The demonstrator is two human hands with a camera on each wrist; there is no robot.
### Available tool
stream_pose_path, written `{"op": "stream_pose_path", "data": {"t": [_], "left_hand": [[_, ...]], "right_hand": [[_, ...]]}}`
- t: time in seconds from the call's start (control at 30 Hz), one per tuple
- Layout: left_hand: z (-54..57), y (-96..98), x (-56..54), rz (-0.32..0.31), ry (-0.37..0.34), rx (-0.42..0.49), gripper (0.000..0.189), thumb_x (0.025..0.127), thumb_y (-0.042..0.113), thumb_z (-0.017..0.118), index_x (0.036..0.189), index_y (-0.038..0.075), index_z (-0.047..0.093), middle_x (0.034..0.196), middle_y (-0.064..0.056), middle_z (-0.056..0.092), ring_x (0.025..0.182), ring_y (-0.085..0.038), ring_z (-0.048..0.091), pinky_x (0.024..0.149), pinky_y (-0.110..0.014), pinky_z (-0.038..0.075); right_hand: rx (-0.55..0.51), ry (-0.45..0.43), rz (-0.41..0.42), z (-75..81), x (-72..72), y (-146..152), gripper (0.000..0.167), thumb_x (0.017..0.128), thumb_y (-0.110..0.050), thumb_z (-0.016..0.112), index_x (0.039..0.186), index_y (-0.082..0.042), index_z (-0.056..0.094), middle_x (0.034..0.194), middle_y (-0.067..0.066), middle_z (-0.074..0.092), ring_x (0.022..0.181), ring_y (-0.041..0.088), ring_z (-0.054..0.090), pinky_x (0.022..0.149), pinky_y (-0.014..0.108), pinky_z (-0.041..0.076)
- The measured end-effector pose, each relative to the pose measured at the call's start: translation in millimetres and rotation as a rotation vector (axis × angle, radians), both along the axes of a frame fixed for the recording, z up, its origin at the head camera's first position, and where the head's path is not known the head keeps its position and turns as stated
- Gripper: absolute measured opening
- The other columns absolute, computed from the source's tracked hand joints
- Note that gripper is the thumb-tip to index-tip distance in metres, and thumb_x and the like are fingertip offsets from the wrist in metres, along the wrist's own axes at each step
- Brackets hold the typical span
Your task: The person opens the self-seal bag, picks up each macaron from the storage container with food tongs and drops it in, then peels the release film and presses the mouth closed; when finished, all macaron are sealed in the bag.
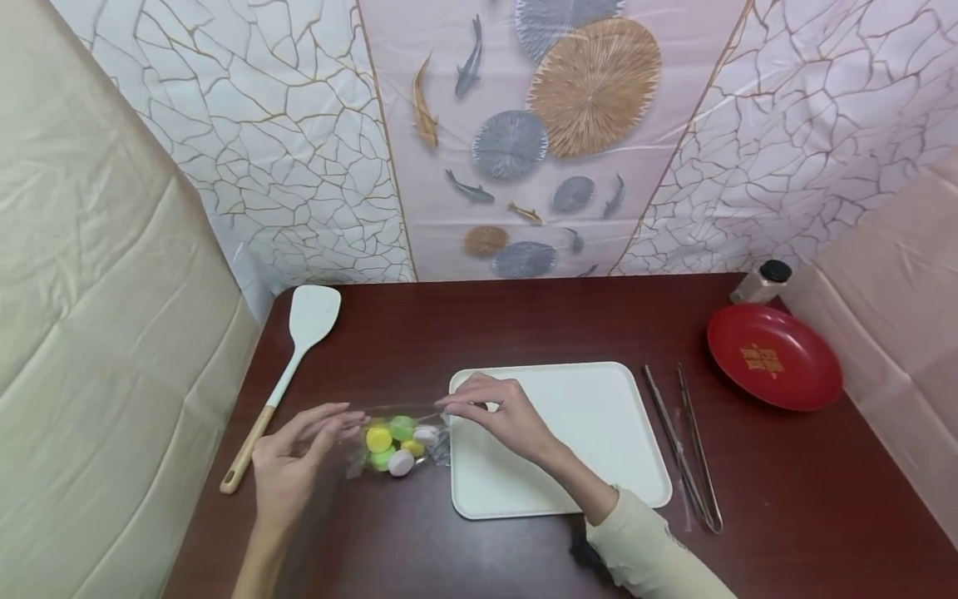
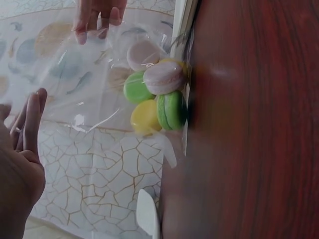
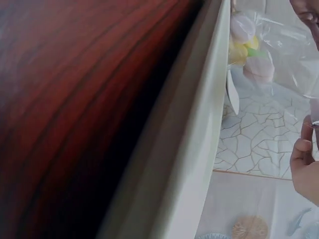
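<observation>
A clear plastic bag (image 1: 440, 448) of macarons stands on the table, its opening edge upward. Inside lie yellow macarons (image 1: 379, 438), green macarons (image 2: 171, 110) and pale pinkish ones (image 1: 401, 462), bunched at the bottom. The left hand (image 1: 288, 466) pinches the left end of the bag's top edge between thumb and fingers. At the other end, the right hand (image 1: 511, 416) pinches the top edge, reaching across a white tray (image 1: 569, 441). Between the two hands the film is drawn out, as the left wrist view shows.
A white spatula (image 1: 314, 312) with a wooden handle lies at the left. Right of the tray are metal tongs (image 1: 703, 466), a red oval plate (image 1: 808, 366) and a small jar (image 1: 758, 284) with a black lid. Patterned cloth (image 1: 299, 125) hangs behind the table.
</observation>
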State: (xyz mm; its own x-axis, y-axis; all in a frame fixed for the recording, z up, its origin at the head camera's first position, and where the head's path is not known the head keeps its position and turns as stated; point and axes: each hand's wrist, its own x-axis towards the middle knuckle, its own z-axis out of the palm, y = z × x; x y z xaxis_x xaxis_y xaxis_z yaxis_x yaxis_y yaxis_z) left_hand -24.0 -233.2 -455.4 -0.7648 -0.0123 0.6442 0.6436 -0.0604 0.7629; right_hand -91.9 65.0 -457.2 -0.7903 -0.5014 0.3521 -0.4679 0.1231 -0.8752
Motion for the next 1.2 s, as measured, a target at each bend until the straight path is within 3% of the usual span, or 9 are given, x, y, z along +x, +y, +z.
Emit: {"op": "stream_pose_path", "data": {"t": [0.17,0.37,0.47,0.57,0.67,0.9,0.97,1.1,1.2], "left_hand": [[0.5,-3.2,-0.3,-0.024,-0.022,-0.003,0.028,0.092,-0.035,0.055,0.117,-0.028,0.067,0.108,-0.018,0.083,0.099,-0.022,0.084,0.084,-0.03,0.067],[0.2,-5.8,-1.4,-0.04,-0.017,0.01,0.028,0.093,-0.037,0.052,0.115,-0.03,0.066,0.108,-0.02,0.083,0.1,-0.024,0.084,0.085,-0.033,0.067],[0.2,-6.8,-1.8,-0.044,-0.013,0.011,0.027,0.093,-0.037,0.051,0.116,-0.03,0.065,0.11,-0.02,0.083,0.101,-0.024,0.084,0.085,-0.035,0.067],[-0.2,-8.0,-2.2,-0.044,-0.006,-0.001,0.028,0.094,-0.036,0.051,0.118,-0.03,0.065,0.111,-0.021,0.083,0.102,-0.024,0.084,0.084,-0.035,0.067],[-0.8,-9.5,-3.0,-0.05,0.0,-0.021,0.028,0.095,-0.034,0.052,0.12,-0.029,0.065,0.111,-0.021,0.083,0.102,-0.023,0.084,0.083,-0.034,0.067],[-2.4,-17.0,-11.0,-0.166,0.059,-0.019,0.027,0.098,-0.033,0.049,0.121,-0.032,0.063,0.114,-0.022,0.082,0.105,-0.025,0.083,0.085,-0.037,0.068],[-3.2,-19.7,-12.2,-0.194,0.056,-0.02,0.03,0.095,-0.036,0.046,0.119,-0.031,0.063,0.116,-0.021,0.082,0.106,-0.025,0.083,0.087,-0.037,0.067],[-4.0,-26.0,-11.8,-0.18,0.049,-0.058,0.043,0.086,-0.043,0.042,0.113,-0.025,0.07,0.118,-0.015,0.082,0.109,-0.021,0.083,0.092,-0.03,0.066],[-4.7,-30.4,-10.9,-0.164,0.052,-0.087,0.043,0.086,-0.041,0.044,0.11,-0.021,0.074,0.119,-0.013,0.083,0.111,-0.018,0.082,0.093,-0.026,0.065]], "right_hand": [[-0.003,-0.043,-0.031,-4.0,-0.1,0.3,0.013,0.101,-0.005,0.077,0.114,-0.005,0.082,0.101,0.007,0.083,0.09,0.02,0.075,0.077,0.022,0.056],[-0.088,-0.207,-0.005,-1.5,-2.0,-1.2,0.031,0.099,-0.003,0.079,0.129,-0.003,0.074,0.1,0.004,0.068,0.094,0.01,0.063,0.089,0.02,0.057],[-0.094,-0.225,0.023,-2.0,-4.1,-1.0,0.033,0.1,-0.002,0.078,0.133,-0.005,0.076,0.094,0.0,0.061,0.09,0.009,0.056,0.084,0.018,0.052],[-0.061,-0.198,0.037,-3.3,-5.7,0.1,0.024,0.101,-0.005,0.078,0.124,-0.007,0.083,0.094,0.001,0.067,0.09,0.009,0.056,0.077,0.02,0.047],[-0.037,-0.125,0.053,-5.2,-7.2,1.4,0.018,0.101,-0.004,0.077,0.116,-0.006,0.086,0.098,0.007,0.078,0.093,0.008,0.063,0.078,0.021,0.049],[-0.117,0.152,0.133,-17.3,-15.1,3.8,0.025,0.098,0.01,0.073,0.119,0.002,0.082,0.092,0.011,0.081,0.083,0.01,0.06,0.071,0.024,0.049],[-0.146,0.17,0.164,-19.9,-17.2,4.4,0.026,0.096,0.013,0.073,0.118,0.004,0.082,0.091,0.012,0.08,0.083,0.012,0.06,0.072,0.023,0.05],[-0.181,0.165,0.226,-21.2,-20.3,4.9,0.025,0.097,0.017,0.07,0.117,0.007,0.081,0.093,0.016,0.079,0.086,0.016,0.061,0.074,0.025,0.052],[-0.177,0.143,0.253,-21.4,-21.5,5.0,0.026,0.098,0.02,0.065,0.111,0.006,0.083,0.096,0.016,0.08,0.085,0.019,0.061,0.069,0.027,0.05]]}}
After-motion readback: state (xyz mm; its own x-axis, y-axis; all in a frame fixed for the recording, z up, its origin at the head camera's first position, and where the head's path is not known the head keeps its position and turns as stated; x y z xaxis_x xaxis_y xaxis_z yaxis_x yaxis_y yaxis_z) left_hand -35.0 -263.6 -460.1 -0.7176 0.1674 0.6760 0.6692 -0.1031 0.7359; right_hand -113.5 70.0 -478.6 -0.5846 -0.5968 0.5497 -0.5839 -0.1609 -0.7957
